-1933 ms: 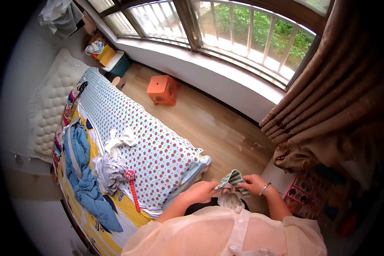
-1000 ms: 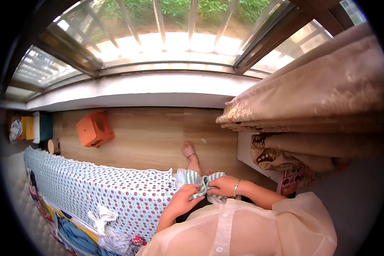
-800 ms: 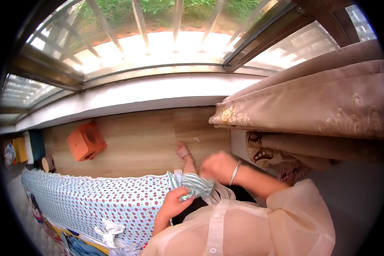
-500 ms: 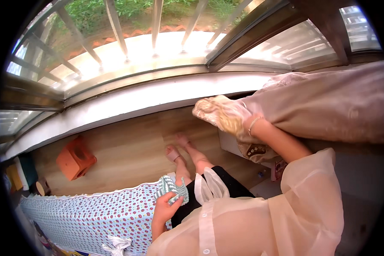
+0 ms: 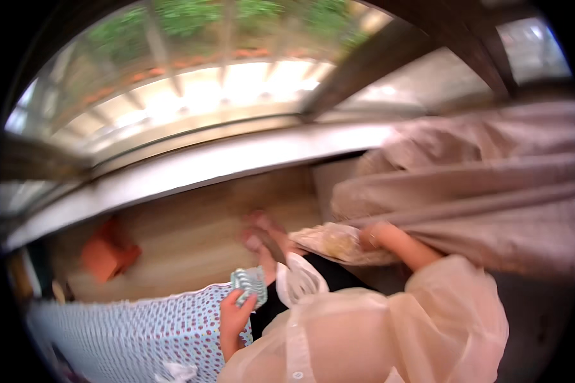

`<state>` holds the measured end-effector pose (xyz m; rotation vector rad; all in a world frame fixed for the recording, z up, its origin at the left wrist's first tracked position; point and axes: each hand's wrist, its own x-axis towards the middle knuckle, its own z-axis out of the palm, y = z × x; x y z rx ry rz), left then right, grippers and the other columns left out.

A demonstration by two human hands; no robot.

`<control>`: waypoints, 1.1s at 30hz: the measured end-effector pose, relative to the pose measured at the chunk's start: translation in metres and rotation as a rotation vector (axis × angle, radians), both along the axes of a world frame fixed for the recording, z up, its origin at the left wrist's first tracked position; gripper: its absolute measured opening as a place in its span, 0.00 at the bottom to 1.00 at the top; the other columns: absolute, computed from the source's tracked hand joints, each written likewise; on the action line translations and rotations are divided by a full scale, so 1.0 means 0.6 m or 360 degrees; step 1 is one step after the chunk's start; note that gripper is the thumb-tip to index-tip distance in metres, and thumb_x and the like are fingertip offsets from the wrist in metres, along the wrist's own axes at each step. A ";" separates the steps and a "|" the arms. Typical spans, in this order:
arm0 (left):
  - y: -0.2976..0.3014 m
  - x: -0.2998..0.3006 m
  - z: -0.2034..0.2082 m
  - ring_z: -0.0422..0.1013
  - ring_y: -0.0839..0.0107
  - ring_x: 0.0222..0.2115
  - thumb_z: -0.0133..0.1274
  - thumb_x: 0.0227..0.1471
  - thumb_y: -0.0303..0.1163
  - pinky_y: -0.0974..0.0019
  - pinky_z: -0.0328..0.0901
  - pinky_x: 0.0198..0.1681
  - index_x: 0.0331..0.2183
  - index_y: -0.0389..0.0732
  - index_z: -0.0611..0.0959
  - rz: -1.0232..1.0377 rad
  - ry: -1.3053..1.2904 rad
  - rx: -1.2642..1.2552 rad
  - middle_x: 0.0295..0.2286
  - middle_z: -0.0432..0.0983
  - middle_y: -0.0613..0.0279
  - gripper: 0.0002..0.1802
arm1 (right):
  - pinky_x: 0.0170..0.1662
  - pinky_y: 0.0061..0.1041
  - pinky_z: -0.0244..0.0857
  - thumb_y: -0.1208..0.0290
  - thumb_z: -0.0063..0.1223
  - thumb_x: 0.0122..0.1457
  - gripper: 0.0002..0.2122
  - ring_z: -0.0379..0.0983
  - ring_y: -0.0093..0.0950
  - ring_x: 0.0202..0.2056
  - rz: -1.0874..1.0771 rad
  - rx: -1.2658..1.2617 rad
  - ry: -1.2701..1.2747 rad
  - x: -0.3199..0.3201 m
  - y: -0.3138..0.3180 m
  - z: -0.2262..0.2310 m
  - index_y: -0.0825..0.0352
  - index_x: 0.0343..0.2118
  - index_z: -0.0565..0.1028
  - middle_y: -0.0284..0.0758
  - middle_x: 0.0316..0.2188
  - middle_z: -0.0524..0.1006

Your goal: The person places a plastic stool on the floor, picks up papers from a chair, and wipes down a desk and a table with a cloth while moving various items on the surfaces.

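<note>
My left hand (image 5: 235, 309) is closed on a green-and-white striped cloth (image 5: 250, 284) beside the table's near corner. At the right, my right hand (image 5: 375, 237) grips the edge of a pinkish-beige curtain (image 5: 453, 185). A pale gathered end with a golden patch sticks out past my fingers, above my lap. Most of the curtain spreads away to the right in loose folds. Motion blur softens the right fingers.
A table with a blue, dotted tablecloth (image 5: 166, 322) stands at the left, a crumpled white cloth (image 5: 176, 371) on it. An orange stool (image 5: 108, 255) sits on the wooden floor (image 5: 179, 223). A white sill (image 5: 217, 159) runs below the barred window.
My right hand has drawn the curtain edge down toward my body, and its folds have shifted away from the sill. My left hand still holds the striped cloth. The whole view has become blurred.
</note>
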<state>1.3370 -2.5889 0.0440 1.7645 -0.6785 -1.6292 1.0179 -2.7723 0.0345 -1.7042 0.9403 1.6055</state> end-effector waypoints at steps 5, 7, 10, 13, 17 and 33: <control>0.047 0.025 0.046 0.63 0.77 0.18 0.52 0.40 0.35 0.71 0.59 0.23 0.24 0.36 0.75 -0.0171 -0.0066 -0.0229 0.16 0.68 0.59 0.11 | 0.41 0.31 0.60 0.54 0.42 0.43 0.22 0.67 0.34 0.39 -0.0104 -0.0334 0.0194 -0.009 0.088 0.051 0.65 0.38 0.68 0.41 0.37 0.70; 0.040 0.042 0.089 0.62 0.79 0.19 0.52 0.40 0.35 0.72 0.59 0.24 0.23 0.36 0.74 -0.0240 -0.0102 -0.0270 0.16 0.68 0.60 0.11 | 0.43 0.31 0.58 0.51 0.45 0.41 0.26 0.65 0.35 0.41 -0.0147 -0.0606 0.0154 0.011 0.113 0.084 0.63 0.43 0.64 0.40 0.41 0.67; 0.113 0.021 0.090 0.62 0.76 0.18 0.51 0.41 0.36 0.71 0.58 0.23 0.23 0.37 0.73 -0.0103 -0.0181 -0.0312 0.16 0.67 0.58 0.12 | 0.45 0.32 0.56 0.49 0.45 0.42 0.25 0.63 0.36 0.43 0.0099 -0.0410 0.0039 -0.007 0.115 0.050 0.57 0.42 0.64 0.40 0.43 0.65; 0.142 0.020 0.123 0.63 0.73 0.17 0.50 0.42 0.40 0.70 0.58 0.22 0.21 0.36 0.72 -0.0073 -0.0238 -0.0282 0.15 0.67 0.58 0.15 | 0.45 0.32 0.56 0.51 0.45 0.43 0.24 0.63 0.34 0.43 0.0205 -0.0262 0.0049 -0.053 0.119 0.005 0.61 0.42 0.66 0.40 0.41 0.67; 0.185 0.005 0.135 0.65 0.59 0.17 0.48 0.41 0.40 0.64 0.58 0.22 0.19 0.36 0.71 0.0172 -0.0228 -0.0338 0.15 0.66 0.51 0.15 | 0.45 0.31 0.56 0.51 0.45 0.43 0.24 0.63 0.34 0.43 0.0329 -0.0226 0.0007 -0.025 0.119 0.007 0.61 0.42 0.66 0.40 0.41 0.67; 0.277 -0.071 0.206 0.67 0.57 0.21 0.47 0.41 0.46 0.62 0.61 0.23 0.21 0.37 0.72 0.0392 -0.0495 -0.0386 0.18 0.69 0.48 0.19 | 0.45 0.30 0.56 0.51 0.44 0.43 0.23 0.63 0.34 0.43 0.0736 -0.0118 -0.0347 0.134 0.191 0.034 0.61 0.41 0.67 0.40 0.41 0.67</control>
